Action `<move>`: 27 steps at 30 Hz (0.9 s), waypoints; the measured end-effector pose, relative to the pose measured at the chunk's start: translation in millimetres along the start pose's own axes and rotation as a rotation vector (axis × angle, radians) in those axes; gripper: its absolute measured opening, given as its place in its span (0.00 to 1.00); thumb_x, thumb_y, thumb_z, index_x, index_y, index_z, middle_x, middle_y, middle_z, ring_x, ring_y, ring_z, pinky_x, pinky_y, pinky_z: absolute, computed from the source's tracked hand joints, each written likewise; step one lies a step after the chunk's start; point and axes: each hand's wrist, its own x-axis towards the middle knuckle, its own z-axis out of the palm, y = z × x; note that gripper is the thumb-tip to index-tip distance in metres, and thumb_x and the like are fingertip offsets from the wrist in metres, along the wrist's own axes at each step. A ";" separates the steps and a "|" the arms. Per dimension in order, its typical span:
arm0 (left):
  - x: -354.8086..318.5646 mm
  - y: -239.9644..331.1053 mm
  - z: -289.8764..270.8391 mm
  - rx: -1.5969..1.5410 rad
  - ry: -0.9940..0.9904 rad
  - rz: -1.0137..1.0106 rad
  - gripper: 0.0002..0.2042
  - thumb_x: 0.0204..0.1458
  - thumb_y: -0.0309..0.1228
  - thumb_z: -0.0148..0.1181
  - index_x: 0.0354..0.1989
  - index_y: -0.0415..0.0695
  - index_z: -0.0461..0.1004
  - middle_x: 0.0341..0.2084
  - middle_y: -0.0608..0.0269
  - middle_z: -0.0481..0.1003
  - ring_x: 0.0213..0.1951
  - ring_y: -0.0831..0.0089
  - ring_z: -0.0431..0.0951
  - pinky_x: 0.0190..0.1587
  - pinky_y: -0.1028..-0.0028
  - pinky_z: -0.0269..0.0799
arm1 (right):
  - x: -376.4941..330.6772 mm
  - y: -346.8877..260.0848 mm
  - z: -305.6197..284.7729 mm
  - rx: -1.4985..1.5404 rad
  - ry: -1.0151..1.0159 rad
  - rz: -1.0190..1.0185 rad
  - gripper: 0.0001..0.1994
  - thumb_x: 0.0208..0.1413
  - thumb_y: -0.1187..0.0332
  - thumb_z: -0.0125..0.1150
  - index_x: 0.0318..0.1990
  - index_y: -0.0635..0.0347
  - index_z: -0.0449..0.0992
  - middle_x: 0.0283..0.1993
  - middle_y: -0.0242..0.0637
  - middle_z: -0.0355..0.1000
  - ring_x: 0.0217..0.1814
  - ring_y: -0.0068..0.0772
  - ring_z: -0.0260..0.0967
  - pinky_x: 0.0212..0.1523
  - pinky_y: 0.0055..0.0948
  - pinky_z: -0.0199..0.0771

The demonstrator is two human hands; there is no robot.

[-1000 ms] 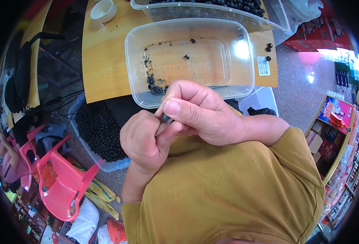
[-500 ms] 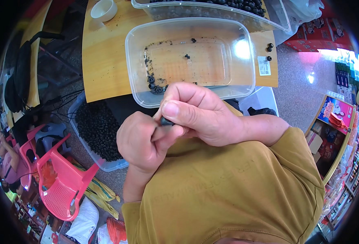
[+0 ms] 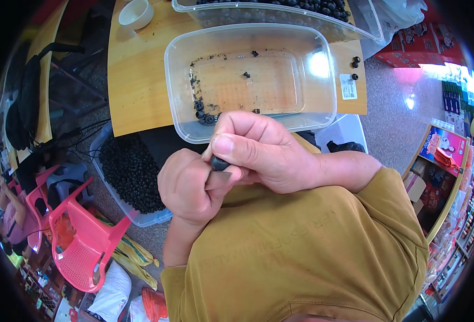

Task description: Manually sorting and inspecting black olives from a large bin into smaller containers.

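My right hand point(image 3: 272, 153) pinches a small black rounded piece point(image 3: 219, 163) between thumb and forefinger, above the near edge of a clear plastic tub point(image 3: 331, 102). My left hand point(image 3: 186, 185) is closed against it, with a short flat grey blade point(image 3: 219, 180) showing between its fingers just below the piece. The blade's handle, if any, is hidden in the left fist. Inside the tub lie dark crumbs, a few larger scraps point(image 3: 246, 75) and several black ring-shaped pieces point(image 3: 209, 118) at the near left corner.
Another clear tub point(image 3: 280, 19) of black rounded pieces stands behind, beside a white bowl point(image 3: 136, 14). Lower left, a bin point(image 3: 132, 174) holds many small black pieces. Several loose pieces point(image 3: 356, 65) lie on the table's right. A pink chair point(image 3: 84, 241) stands left.
My left hand has shifted slightly right, and the blade shows more plainly below the black piece. A small dark bit now shows near the tub's near side. My right hand stays nearly still.
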 end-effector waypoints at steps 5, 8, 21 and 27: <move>1.1 -0.5 1.0 0.038 -0.007 -0.043 0.17 0.44 0.41 0.62 0.18 0.43 0.61 0.10 0.64 0.60 0.11 0.68 0.60 0.13 0.73 0.54 | 1.8 -1.6 -2.0 0.014 -0.001 0.036 0.10 0.59 0.60 0.47 0.33 0.57 0.67 0.21 0.23 0.59 0.19 0.11 0.47 0.20 0.14 0.47; -0.5 -2.1 0.9 0.060 -0.053 -0.026 0.17 0.44 0.40 0.62 0.18 0.43 0.62 0.10 0.64 0.60 0.11 0.68 0.60 0.13 0.73 0.54 | 3.6 -1.1 -2.7 0.014 0.025 0.039 0.11 0.59 0.60 0.47 0.32 0.57 0.67 0.21 0.23 0.59 0.19 0.11 0.46 0.20 0.14 0.46; -13.2 -2.2 -0.8 -0.142 -0.051 -0.074 0.10 0.43 0.28 0.60 0.18 0.42 0.64 0.10 0.62 0.62 0.12 0.65 0.63 0.15 0.72 0.57 | 26.6 -90.9 -23.8 -0.886 0.357 -0.736 0.08 0.55 0.65 0.54 0.34 0.60 0.70 0.27 0.24 0.65 0.25 0.12 0.58 0.26 0.14 0.59; -15.8 -4.3 -0.6 -0.181 -0.002 -0.143 0.10 0.47 0.29 0.57 0.20 0.39 0.65 0.11 0.60 0.61 0.12 0.66 0.62 0.15 0.73 0.57 | 45.6 -143.8 -59.1 -1.461 0.626 -0.932 0.07 0.50 0.71 0.55 0.34 0.65 0.68 0.26 0.41 0.66 0.27 0.34 0.65 0.31 0.28 0.66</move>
